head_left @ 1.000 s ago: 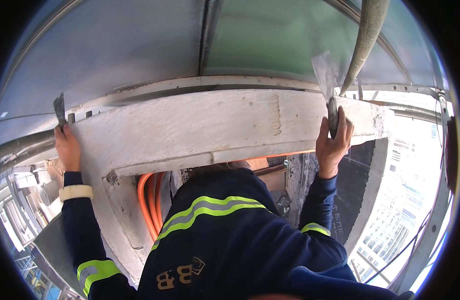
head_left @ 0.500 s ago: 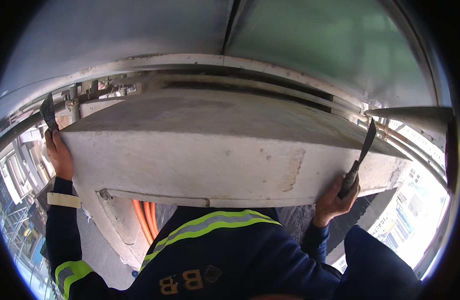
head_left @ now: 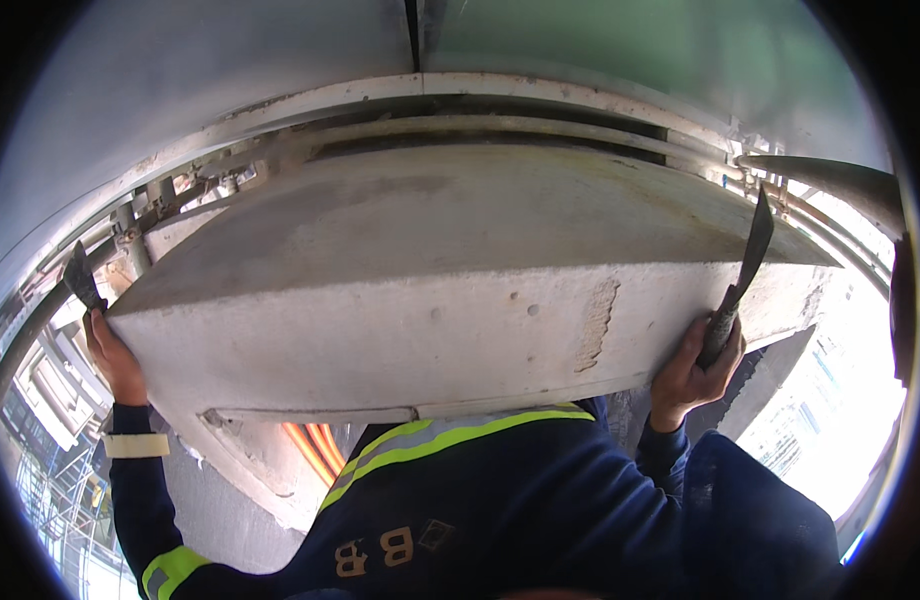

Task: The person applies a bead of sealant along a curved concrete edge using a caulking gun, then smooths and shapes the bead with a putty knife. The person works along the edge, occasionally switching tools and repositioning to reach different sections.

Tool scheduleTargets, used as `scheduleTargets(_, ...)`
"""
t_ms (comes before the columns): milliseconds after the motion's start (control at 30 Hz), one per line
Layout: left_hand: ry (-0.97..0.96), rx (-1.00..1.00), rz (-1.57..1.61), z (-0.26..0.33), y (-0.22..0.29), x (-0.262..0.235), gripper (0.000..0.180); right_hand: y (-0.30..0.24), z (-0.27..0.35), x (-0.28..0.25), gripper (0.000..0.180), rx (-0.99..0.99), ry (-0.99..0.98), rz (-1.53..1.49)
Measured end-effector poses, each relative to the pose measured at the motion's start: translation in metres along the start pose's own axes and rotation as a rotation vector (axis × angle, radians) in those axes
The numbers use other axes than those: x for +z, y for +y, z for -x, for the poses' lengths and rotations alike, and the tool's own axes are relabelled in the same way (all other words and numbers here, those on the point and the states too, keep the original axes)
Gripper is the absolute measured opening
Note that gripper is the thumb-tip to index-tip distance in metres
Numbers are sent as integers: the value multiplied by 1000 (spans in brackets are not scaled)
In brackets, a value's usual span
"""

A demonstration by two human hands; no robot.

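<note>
The left hand (head_left: 117, 362) pinches a dark scraper (head_left: 82, 278), blade pointing up beyond it, beside the block's left corner. The right hand (head_left: 697, 375) is closed around a second scraper (head_left: 750, 262) (whether its blade touches concrete, I can't tell). Since a second ago, the concrete block (head_left: 400, 335) shows its top between the hands, exposing more surface to work; both scrapers stay held.

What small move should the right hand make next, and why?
Probably have the right hand swing its putty knife left, toward the rough strip on the concrete ledge: the strip looks coarser than the surface around it and lies left of that hand, while the putty knife points up, not at it.
</note>
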State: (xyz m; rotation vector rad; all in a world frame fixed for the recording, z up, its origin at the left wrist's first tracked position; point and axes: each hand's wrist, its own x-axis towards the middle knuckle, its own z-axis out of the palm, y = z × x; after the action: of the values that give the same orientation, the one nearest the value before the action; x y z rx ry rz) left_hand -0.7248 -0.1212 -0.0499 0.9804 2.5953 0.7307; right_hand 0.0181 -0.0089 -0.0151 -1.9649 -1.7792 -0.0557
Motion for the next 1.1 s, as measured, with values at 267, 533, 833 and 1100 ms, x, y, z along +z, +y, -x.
scheduleTargets(267,31,190,-183,14,25,5,45,-3,0,1,40,25,40,-36)
scheduleTargets(533,28,308,-578,18,25,10,41,23,5,-3,40,-36,-23,78)
scheduleTargets(833,82,246,-347,31,72,15,37,56,-5,12,38,-201,-28,100)
scheduleTargets(1100,110,117,-210,41,87,17,44,68,-2,15,44,-218,-5,79)
